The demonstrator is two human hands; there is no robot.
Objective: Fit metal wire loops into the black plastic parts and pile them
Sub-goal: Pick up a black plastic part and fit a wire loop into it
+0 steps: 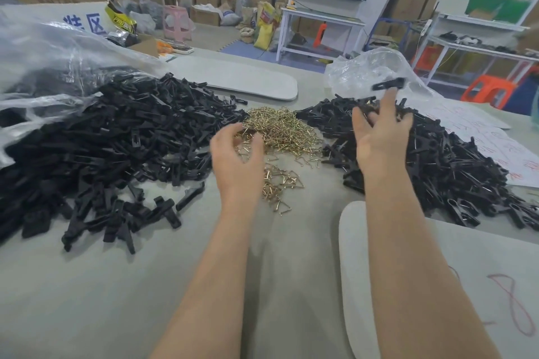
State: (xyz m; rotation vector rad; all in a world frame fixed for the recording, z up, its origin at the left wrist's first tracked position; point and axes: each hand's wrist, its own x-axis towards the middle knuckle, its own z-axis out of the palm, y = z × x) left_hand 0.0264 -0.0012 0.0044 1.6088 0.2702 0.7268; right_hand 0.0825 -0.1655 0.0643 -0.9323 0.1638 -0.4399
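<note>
The black part (388, 84) is in the air just off my right hand (379, 137), whose fingers are loose, above the right pile (437, 154). My left hand (236, 154) curls over the wire loops (280, 128); whether it has one pinched, I cannot tell. I should lift one loop, untangled.

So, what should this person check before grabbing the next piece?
1. Wire loops within reach: ok, the left hand is over the wire loop heap.
2. Loop held in the left fingers: cannot tell, they curl over the heap.
3. Right hand free: ok, fingers loose; a black part is just above its fingertips.
4. Plain black parts nearby: ok, the left pile lies beside the heap.
5. Room on the right pile: ok.
</note>
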